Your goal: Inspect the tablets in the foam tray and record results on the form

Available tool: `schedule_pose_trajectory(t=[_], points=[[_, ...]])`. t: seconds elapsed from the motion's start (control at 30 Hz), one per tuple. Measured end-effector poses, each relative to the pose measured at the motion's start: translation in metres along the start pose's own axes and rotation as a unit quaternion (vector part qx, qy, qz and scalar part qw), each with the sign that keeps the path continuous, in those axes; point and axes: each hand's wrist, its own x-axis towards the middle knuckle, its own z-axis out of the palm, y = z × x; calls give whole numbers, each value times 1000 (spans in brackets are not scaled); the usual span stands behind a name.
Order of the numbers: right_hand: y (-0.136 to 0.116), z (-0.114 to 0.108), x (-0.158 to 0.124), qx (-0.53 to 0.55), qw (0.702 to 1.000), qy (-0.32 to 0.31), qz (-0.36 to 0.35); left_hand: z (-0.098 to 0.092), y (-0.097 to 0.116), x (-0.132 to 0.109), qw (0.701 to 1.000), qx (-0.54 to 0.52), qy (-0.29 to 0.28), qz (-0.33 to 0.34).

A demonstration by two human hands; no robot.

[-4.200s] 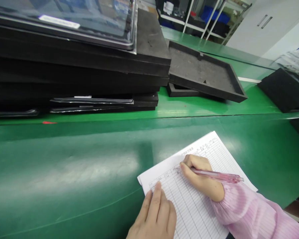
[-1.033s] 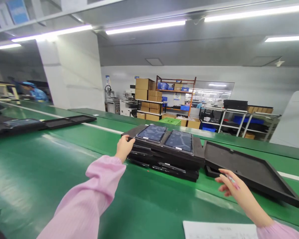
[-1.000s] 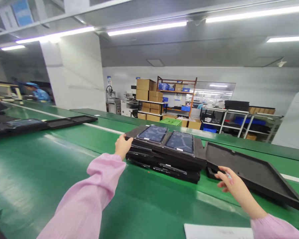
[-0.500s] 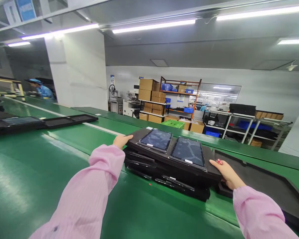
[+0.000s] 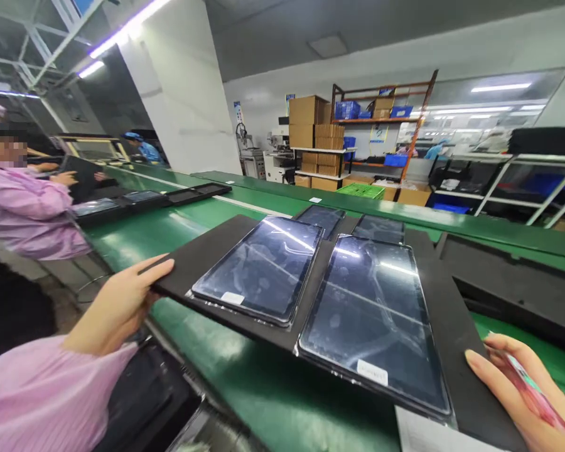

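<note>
Two tablets (image 5: 263,267) (image 5: 374,314) lie side by side, screens up, in the black tray (image 5: 207,251) you are holding over the green surface (image 5: 273,383). Your left hand (image 5: 122,301) has the tray's left edge in a narrow grip, with the thumb on top and the fingers underneath, so the tray runs away to the right of that hand. Your right hand (image 5: 518,389) is at the near right corner. Its grip is closed on the rim, the fingers lie along the rim, and a pink pen (image 5: 530,392) is pinned among them. The right tablet sits just beside that hand without touching it.

One sheet of paper (image 5: 428,436) shows on the surface under the tray's near edge. Behind the tray is a stack (image 5: 348,223) with two more tablets on top. To its right lies another tray (image 5: 513,289) with nothing in it. At the far left a co-worker's pink sleeve (image 5: 23,213) reaches over further trays. Shelves with cartons (image 5: 329,132) stand against the back wall.
</note>
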Motion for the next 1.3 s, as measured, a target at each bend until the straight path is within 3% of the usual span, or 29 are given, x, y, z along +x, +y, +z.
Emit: schedule_pose_trajectory(t=[0.13, 0.2, 0.27, 0.37, 0.47, 0.53, 0.6, 0.67, 0.7, 0.77, 0.9, 1.03, 1.1, 1.13, 1.17, 1.3], points=[[25, 18, -41, -42, 994, -37, -92, -51, -36, -26, 995, 53, 32, -73], [38, 35, -50, -65, 988, -52, -133, -64, -66, -30, 990, 103, 15, -90], [54, 48, -55, -119, 982, -89, -117, -70, -95, -30, 981, 177, 0, -81], [77, 54, -57, -240, 956, -172, -7, -67, -123, -36, 950, 314, 1, -3], [84, 45, -60, -292, 946, -137, -12, -57, -132, -56, 912, 390, -62, 111], [79, 40, -63, -278, 953, -87, -87, -49, -135, -72, 857, 447, -173, 191], [70, 41, -66, -265, 944, -83, -178, -44, -142, -85, 753, 526, -270, 287], [62, 47, -69, -254, 920, -107, -279, -42, -153, -91, 651, 588, -279, 391], [59, 50, -71, -246, 902, -126, -331, -42, -159, -92, 622, 599, -258, 432], [57, 57, -73, -225, 865, -169, -416, -46, -170, -93, 600, 602, -214, 482], [63, 65, -76, -240, 801, -244, -492, -56, -183, -99, 621, 589, -188, 481], [69, 67, -79, -277, 779, -246, -506, -66, -173, -104, 662, 576, -196, 437], [70, 68, -80, -279, 778, -241, -509, -67, -156, -97, 718, 566, -236, 328], [70, 68, -79, -278, 777, -239, -511, -64, -145, -90, 759, 553, -258, 226], [69, 69, -79, -276, 778, -236, -513, -59, -135, -82, 785, 552, -240, 146], [67, 72, -78, -270, 781, -227, -516, -21, -110, -46, 790, 590, -169, 15]])
